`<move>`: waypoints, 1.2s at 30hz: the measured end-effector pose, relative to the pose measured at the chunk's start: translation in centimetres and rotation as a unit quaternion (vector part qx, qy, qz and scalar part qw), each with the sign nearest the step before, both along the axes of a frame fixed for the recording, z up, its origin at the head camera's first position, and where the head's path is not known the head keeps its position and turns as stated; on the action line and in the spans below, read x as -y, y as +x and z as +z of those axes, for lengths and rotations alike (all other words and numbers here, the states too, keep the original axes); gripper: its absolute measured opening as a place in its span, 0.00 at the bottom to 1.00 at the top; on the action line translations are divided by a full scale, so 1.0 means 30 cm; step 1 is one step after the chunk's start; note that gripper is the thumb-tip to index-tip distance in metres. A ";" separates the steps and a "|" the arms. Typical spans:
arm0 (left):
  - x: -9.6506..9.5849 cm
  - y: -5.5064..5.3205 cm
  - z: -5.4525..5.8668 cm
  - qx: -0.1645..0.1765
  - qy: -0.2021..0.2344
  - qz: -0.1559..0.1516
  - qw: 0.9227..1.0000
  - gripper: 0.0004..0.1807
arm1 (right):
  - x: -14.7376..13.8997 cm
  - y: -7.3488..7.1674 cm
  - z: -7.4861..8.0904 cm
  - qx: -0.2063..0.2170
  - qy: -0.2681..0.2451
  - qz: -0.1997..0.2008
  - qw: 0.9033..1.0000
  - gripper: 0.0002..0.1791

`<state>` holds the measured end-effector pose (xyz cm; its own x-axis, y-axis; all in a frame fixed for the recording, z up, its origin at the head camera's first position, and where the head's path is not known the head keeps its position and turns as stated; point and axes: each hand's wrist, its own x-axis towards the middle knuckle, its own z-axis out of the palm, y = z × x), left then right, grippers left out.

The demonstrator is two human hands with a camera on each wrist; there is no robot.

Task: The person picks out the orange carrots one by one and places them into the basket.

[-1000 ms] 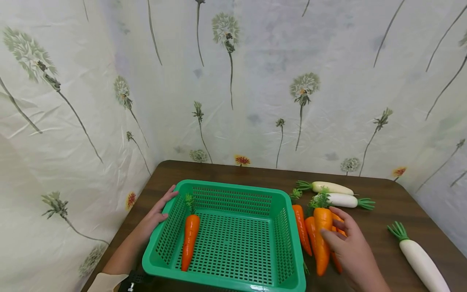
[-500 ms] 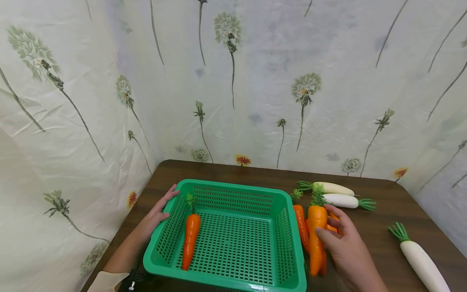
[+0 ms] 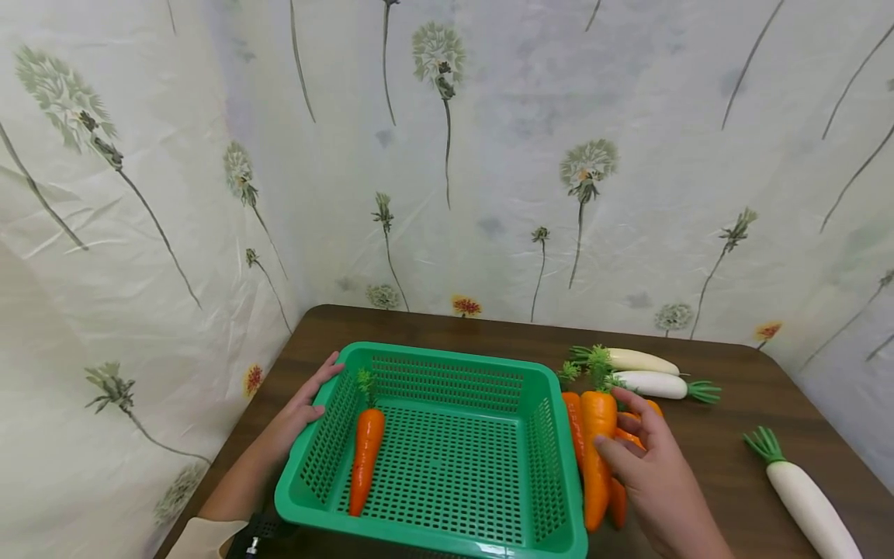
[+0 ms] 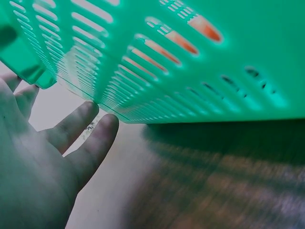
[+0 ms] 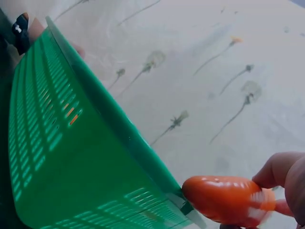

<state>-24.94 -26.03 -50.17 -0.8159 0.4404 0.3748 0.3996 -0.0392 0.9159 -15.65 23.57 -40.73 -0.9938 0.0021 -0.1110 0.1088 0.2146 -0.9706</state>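
My right hand (image 3: 656,466) holds an orange carrot (image 3: 597,466) with green leafy tops between thumb and fingers, just beside the right wall of a green plastic basket (image 3: 454,355). In the right wrist view the carrot (image 5: 221,198) points its thick body toward the basket rim (image 5: 128,133), and part of my right hand (image 5: 286,174) shows at the edge. My left hand (image 3: 296,419) rests against the basket's left side; its fingers look loosely extended in the left wrist view. A single carrot (image 3: 366,462) lies inside the basket, near the left wall.
Other carrots (image 3: 573,419) lie right of the basket, partly hidden by the held one. Two white radishes (image 3: 639,360) lie behind them; another white radish (image 3: 813,505) sits at the far right. A flowered sheet (image 3: 503,171) hangs behind the brown table (image 3: 517,328).
My right hand has moved left with the carrot, bringing it close to the basket's right wall. The left hand and basket have stayed in place.
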 end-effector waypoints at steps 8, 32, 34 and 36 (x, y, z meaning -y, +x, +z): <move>0.003 0.003 0.004 -0.005 -0.004 0.003 1.000 0.34 | 0.023 0.002 0.010 -0.012 -0.024 0.004 1.000 0.42; -0.003 0.009 0.010 0.009 -0.010 0.009 1.000 0.35 | 0.107 -0.025 0.058 0.022 -0.011 0.028 0.999 0.39; -0.003 0.008 0.012 0.008 -0.009 0.008 1.000 0.35 | 0.113 -0.030 0.055 0.022 -0.011 0.030 0.999 0.39; 0.001 0.009 0.010 0.000 -0.011 0.006 1.000 0.34 | 0.121 -0.035 0.051 0.021 -0.010 0.031 0.999 0.39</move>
